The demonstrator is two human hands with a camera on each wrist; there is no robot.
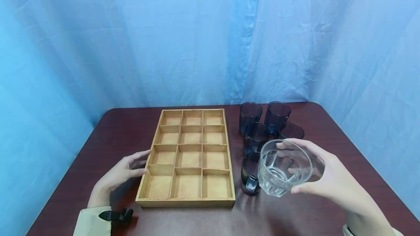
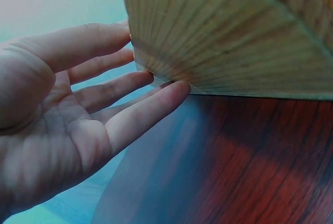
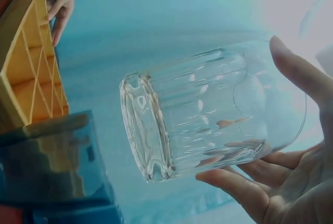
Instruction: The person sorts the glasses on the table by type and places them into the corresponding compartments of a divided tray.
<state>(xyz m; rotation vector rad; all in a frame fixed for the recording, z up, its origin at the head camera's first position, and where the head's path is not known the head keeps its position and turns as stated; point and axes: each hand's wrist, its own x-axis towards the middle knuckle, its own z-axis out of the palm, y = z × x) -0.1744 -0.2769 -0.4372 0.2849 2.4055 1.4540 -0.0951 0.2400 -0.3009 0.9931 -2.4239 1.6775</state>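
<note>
My right hand (image 1: 323, 176) grips a clear drinking glass (image 1: 273, 183), thumb on one side and fingers on the other. The glass is held up off the table, its thick faceted base pointing down and left; nothing shows inside it. In the right wrist view the thumb lies near the rim of the glass (image 3: 203, 115). My left hand (image 1: 119, 174) has its fingertips against the left side of a wooden compartment box (image 1: 185, 203). Its fingers are fairly straight along the box's side wall (image 2: 223, 42) in the left wrist view. The box's compartments hold nothing.
Several dark blue tinted glasses stand right of the box; the nearest dark glass (image 1: 251, 170) is just left of the clear one, and another dark glass (image 1: 250, 115) is at the back. The table (image 1: 124, 130) is dark reddish wood, with blue curtains (image 1: 183, 39) around it.
</note>
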